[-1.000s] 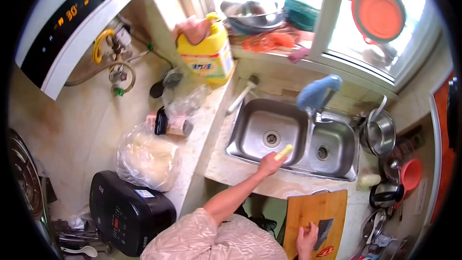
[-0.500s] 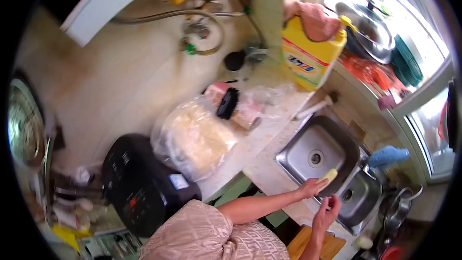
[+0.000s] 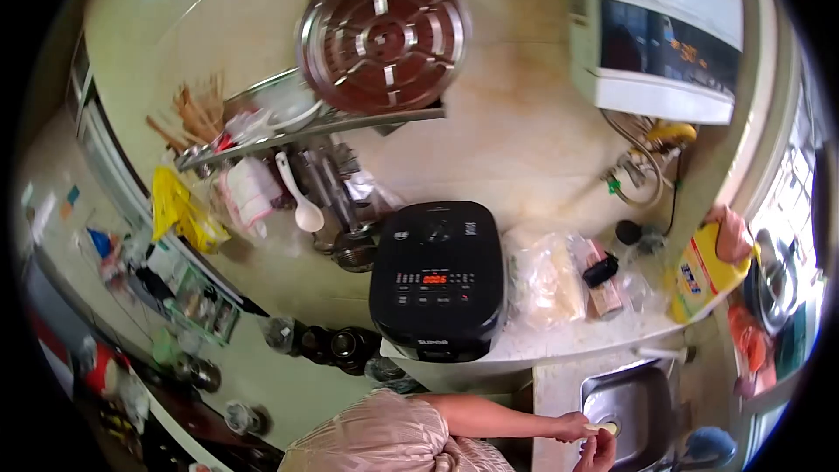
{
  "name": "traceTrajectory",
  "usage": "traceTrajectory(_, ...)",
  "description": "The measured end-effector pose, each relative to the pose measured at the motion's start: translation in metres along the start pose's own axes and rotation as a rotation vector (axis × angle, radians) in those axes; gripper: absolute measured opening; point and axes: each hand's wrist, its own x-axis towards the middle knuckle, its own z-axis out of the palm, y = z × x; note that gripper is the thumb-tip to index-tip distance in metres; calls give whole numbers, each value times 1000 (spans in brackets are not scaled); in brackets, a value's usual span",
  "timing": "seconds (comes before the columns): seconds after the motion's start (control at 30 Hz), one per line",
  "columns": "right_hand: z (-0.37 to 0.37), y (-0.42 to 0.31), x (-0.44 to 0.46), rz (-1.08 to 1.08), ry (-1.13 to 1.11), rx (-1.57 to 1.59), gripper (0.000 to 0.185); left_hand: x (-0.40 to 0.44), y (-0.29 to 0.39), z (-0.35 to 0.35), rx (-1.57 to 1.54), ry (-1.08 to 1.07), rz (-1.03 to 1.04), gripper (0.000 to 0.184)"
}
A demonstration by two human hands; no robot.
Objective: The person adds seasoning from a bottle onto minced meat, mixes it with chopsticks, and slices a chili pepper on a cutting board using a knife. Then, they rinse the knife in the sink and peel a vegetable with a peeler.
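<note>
At the lower right, my left hand (image 3: 572, 426) reaches over the near edge of the steel sink (image 3: 651, 450). Its fingers are closed on a pale yellow oblong piece (image 3: 603, 428), which points toward the basin; its exact kind is unclear. My right hand (image 3: 596, 452) is just below, close to the piece, with its fingers bent together. Whether those fingers hold something small cannot be made out. The bottom of the frame cuts off the right wrist.
A black rice cooker (image 3: 439, 284) with a lit display stands on the counter, beside a clear bag of pale food (image 3: 546, 284) and a pink box (image 3: 605, 293). A yellow jug (image 3: 699, 275) is near the window. Utensils hang below a wall shelf (image 3: 350, 121).
My view has swung left and up, bringing the rice cooker to the middle and showing the wall shelf. The hands appear lower in view, and the pale piece is still in my left hand.
</note>
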Motion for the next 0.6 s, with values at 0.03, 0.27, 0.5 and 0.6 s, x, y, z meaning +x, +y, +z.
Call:
traceTrajectory(0.03, 9, -29, 2, 9, -71, 101, 32, -9, 6, -8, 14, 20, -16, 45)
traceTrajectory(0.27, 99, -125, 55, -233, -344, 33, 22, 2, -27, -56, -155, -21, 209, 41)
traceTrajectory(0.5, 143, -117, 31, -118, -135, -179, 22, -53, -60, -84, -484, -149, 364, 34)
traceTrajectory(0.6, 123, -41, 71, 258, -25, 24, 24, -57, -54, -89, -209, -110, 23, 47)
